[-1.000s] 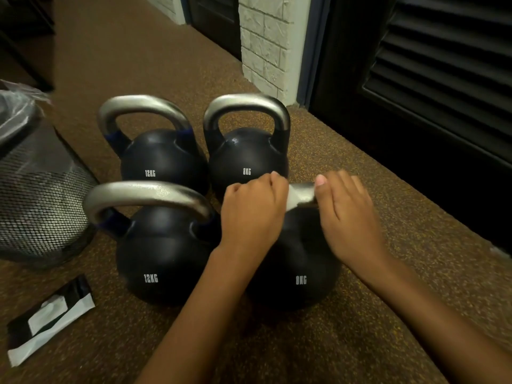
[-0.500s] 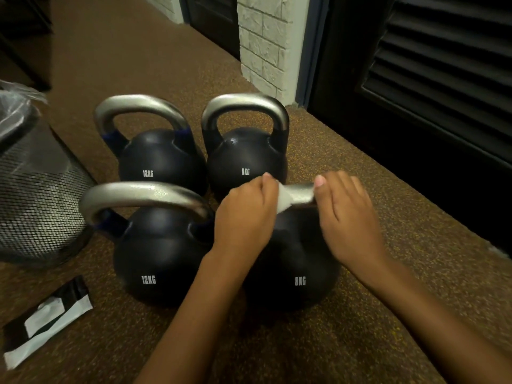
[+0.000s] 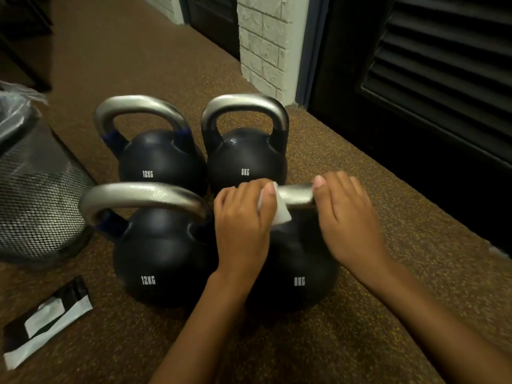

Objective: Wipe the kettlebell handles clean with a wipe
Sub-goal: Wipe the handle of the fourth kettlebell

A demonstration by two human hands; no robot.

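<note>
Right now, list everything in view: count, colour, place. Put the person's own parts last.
12KG kettlebells: two, black with silver handles, left column.
8KG kettlebells: two, black with silver handles, right column.
Wipe: one, white, on the near 8KG handle.
Mesh bin: one, dark, far left, clear liner.
Sachet: one, black and white, floor, bottom left.
Floor: brown, speckled.
Brick pillar: one, white, behind.
Louvred door: one, black, right.
Left grip: one, holds the wipe on that handle.
Right grip: one, holds the handle's right end.

Four kettlebells [image 3: 162, 159] [image 3: 246, 156] [image 3: 163, 261] [image 3: 299, 261], one wipe [image 3: 281, 214], one mesh bin [image 3: 36, 206], one packet [image 3: 47, 322], two hands [image 3: 243, 225] [image 3: 349, 217]
</note>
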